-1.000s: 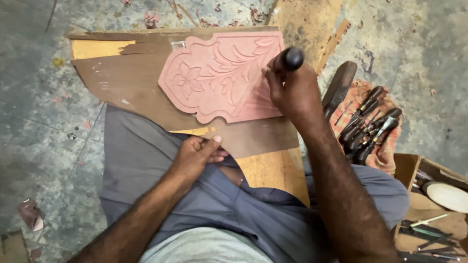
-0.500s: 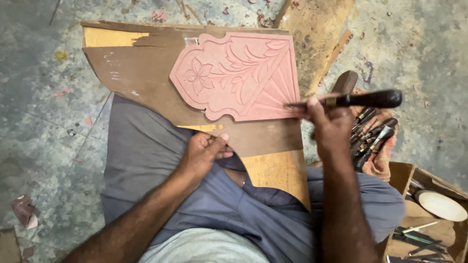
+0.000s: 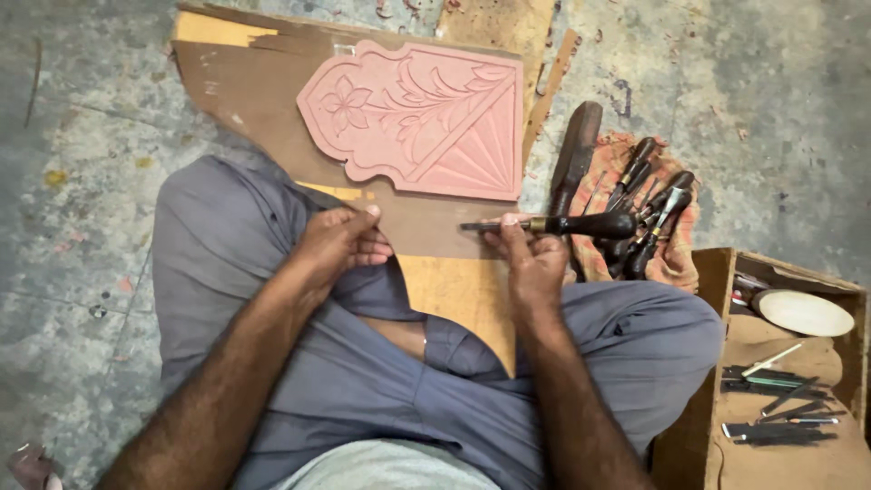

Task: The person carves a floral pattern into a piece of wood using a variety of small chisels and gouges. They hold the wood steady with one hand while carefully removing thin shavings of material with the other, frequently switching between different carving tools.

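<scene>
pink carved panel [image 3: 426, 122] lies flat on a brown board [image 3: 272, 100] across the person's lap, its flower, leafy stem and fan of rays already cut in, though how much fine work is left can't be told from here. right hand [image 3: 535, 263] grips a dark-handled chisel [image 3: 553, 224] just below the panel's lower edge, blade off the carving, left hand [image 3: 340, 243] curled on the board's near edge, more chisels [image 3: 649, 213] waiting on a cloth [image 3: 676, 259] beside.

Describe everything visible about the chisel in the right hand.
The chisel has a dark rounded wooden handle, a brass-coloured ferrule and a slim dark metal blade. It lies roughly level, blade pointing left over the brown board, just below the pink carved panel. The right hand grips it near the ferrule; its tip is apart from the panel.
</scene>
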